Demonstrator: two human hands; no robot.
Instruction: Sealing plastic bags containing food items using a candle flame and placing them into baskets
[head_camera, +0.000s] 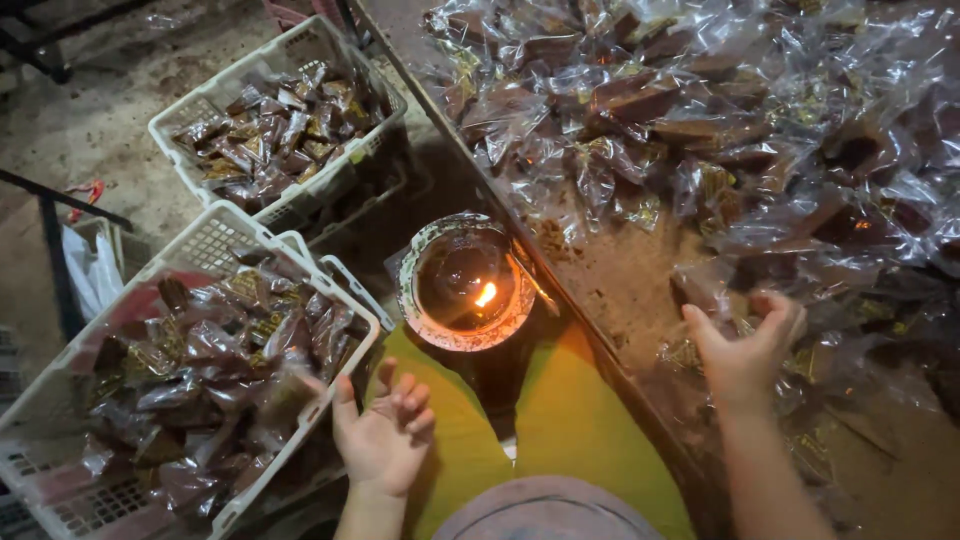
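My left hand (385, 430) hangs open with fingers spread, just right of the near white plastic basket (320, 300), which is full of brown sweets in clear wrappers; it holds nothing. My right hand (745, 350) rests on the wooden table, its fingers curled over a clear wrapped packet (715, 285) at the near edge of a big heap of wrapped brown sweets (700, 120). Between my hands a small flame (486, 294) burns in a round oil lamp bowl (425, 315).
A second white basket (175, 125) of wrapped sweets stands farther back on the left. The table's long edge (560, 290) runs diagonally beside the lamp. My green-clad lap (560, 420) lies below. Dirt floor, a dark metal frame (55, 250) and white bags sit at far left.
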